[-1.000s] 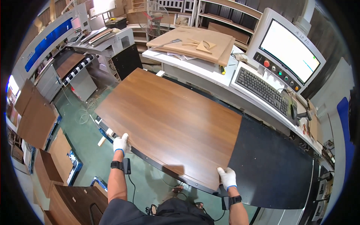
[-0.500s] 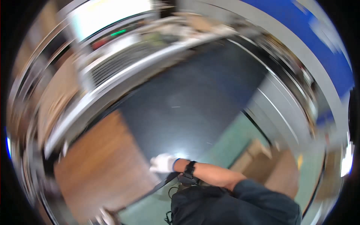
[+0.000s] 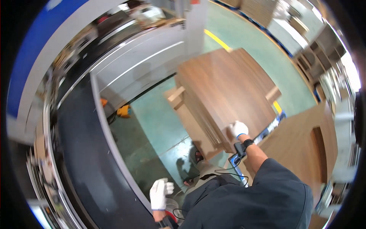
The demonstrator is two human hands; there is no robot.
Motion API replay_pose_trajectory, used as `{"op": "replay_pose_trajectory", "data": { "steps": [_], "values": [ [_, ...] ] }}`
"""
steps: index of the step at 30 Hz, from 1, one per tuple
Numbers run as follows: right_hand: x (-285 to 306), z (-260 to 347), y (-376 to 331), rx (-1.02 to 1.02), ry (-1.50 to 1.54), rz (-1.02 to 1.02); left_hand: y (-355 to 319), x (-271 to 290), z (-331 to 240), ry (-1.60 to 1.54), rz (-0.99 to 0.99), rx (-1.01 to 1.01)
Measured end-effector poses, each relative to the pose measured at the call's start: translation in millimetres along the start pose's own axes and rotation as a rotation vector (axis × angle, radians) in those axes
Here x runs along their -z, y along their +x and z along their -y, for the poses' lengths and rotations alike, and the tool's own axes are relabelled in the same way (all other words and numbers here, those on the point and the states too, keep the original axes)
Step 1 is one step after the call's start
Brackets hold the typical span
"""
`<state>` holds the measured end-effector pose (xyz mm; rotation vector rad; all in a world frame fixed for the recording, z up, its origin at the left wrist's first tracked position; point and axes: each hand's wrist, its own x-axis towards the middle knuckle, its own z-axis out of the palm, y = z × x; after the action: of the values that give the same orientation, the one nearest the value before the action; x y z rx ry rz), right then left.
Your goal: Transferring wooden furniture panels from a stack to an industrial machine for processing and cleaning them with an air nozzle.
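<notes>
My right hand [image 3: 238, 129], in a white glove, is over the near edge of the top wood-grain panel [image 3: 225, 84] of a stack. Its fingers are slightly bent and apart, with no panel lifted in them; whether they touch the surface is hard to tell. My left hand [image 3: 160, 194], also gloved, hovers beside the metal rim of the black conveyor belt [image 3: 91, 149]. Its fingers are loosely curled and apart, and nothing is in it. Beneath the top panels, more boards and a brown sheet [image 3: 196, 131] show at the stack's left side.
Another pile of brown panels [image 3: 297, 141] stands at the right, with a blue-edged strip [image 3: 272, 126] between the piles. A grey machine side [image 3: 145, 65] rises at the far left. An orange object [image 3: 124, 111] lies on the green floor [image 3: 152, 133]. Farther stacks line the upper right.
My view has swung right, away from the wood-grain panel lying on the black belt. Both hands have left that panel's area; my right hand is now over the panel stack, my left beside the belt.
</notes>
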<state>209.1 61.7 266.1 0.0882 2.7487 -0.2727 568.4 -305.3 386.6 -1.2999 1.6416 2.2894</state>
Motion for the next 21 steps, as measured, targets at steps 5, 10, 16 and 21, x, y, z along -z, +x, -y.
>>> {"op": "replay_pose_trajectory", "data": {
  "steps": [5,10,16,21],
  "values": [
    [-15.5,-170.3,17.7,-0.419,0.006,-0.218,121.4,-137.0,7.1,0.253,0.409,0.29],
    [3.2,-294.6,58.9,-0.375,0.064,-0.365,176.3,-235.5,98.7,0.34,0.615,0.561],
    [45.5,-313.5,133.8,-0.289,0.033,-0.336,201.3,-287.3,157.5,0.302,0.696,0.557],
    [45.4,-335.2,126.1,-0.359,0.011,-0.265,196.0,-323.8,165.5,0.175,0.428,0.438]
  ]
}}
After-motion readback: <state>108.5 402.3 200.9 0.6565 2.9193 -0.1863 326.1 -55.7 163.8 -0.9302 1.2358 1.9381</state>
